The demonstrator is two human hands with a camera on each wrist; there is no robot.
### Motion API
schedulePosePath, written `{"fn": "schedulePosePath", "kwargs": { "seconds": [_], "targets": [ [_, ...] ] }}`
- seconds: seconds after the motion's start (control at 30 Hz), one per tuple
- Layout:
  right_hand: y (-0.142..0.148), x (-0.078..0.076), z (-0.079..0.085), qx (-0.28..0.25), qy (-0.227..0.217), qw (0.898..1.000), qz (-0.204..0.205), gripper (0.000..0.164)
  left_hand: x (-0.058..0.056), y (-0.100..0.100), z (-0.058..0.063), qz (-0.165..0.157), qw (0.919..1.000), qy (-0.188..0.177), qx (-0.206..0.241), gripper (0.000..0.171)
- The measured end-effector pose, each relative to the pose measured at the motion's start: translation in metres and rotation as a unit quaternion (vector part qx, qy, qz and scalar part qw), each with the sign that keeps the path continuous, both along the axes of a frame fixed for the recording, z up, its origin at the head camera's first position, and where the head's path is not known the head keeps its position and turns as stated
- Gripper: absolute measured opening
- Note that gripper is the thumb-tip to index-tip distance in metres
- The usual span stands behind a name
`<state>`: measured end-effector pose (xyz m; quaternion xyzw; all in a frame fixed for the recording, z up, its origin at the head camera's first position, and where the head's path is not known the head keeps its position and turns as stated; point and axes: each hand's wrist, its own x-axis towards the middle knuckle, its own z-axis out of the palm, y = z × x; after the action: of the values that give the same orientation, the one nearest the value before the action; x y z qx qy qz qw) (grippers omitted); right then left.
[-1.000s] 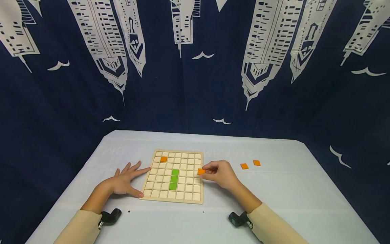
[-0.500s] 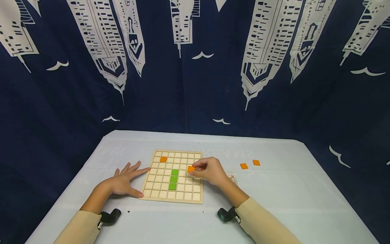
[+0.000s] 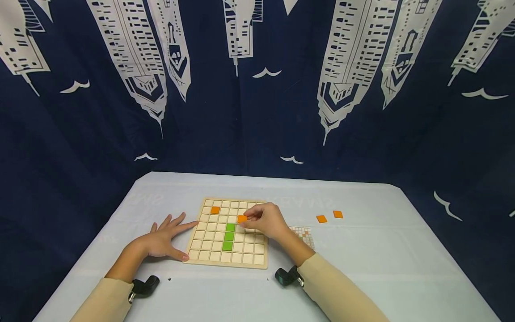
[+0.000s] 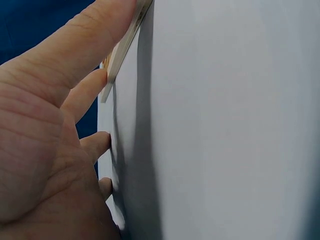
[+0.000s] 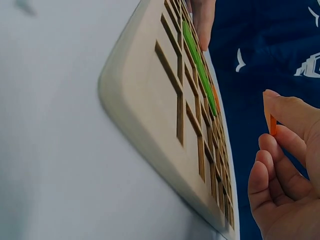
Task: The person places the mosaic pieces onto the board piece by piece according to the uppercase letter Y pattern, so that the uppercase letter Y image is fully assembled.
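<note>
A wooden grid board (image 3: 226,264) lies on the table. Three green square tiles (image 3: 228,237) form a column in its middle, and one orange tile (image 3: 215,210) sits in a cell at the upper left. My right hand (image 3: 265,220) pinches another orange tile (image 3: 242,219) between thumb and index finger, just above the board near the top green tile. In the right wrist view this held tile (image 5: 273,122) is edge-on and apart from the board. My left hand (image 3: 164,239) is spread flat, its thumb and index fingertip touching the board's left edge.
Two loose orange tiles (image 3: 321,219) lie on the white table (image 3: 362,250) to the right. A small printed grid card (image 3: 304,237) is partly hidden behind the right forearm. Dark blue cloth with white buildings (image 3: 241,112) hangs at the back.
My right hand has moved left and a little farther back, carrying the orange tile from the board's right edge towards its middle. The printed card has come into view. The left hand stays put.
</note>
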<state>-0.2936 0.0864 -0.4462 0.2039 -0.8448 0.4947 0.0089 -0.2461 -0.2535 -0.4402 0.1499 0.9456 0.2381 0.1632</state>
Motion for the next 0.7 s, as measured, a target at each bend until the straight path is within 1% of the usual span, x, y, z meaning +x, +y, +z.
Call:
{"fn": "schedulePosePath", "kwargs": {
  "seconds": [0.17,0.57,0.7],
  "targets": [
    [-0.007,-0.003,0.000,0.014,0.000,1.000,0.000,0.023,0.000,0.000,-0.001,-0.001,1.0000,-0.001,-0.002,0.111],
    [-0.023,-0.010,0.001,0.028,-0.004,1.000,0.008,0.023,0.000,-0.001,-0.001,-0.006,1.0000,0.001,0.002,0.111],
    [-0.029,-0.014,0.000,0.031,-0.020,0.999,0.007,0.024,0.001,0.000,-0.001,-0.007,1.0000,0.001,0.007,0.110]
  ]
}}
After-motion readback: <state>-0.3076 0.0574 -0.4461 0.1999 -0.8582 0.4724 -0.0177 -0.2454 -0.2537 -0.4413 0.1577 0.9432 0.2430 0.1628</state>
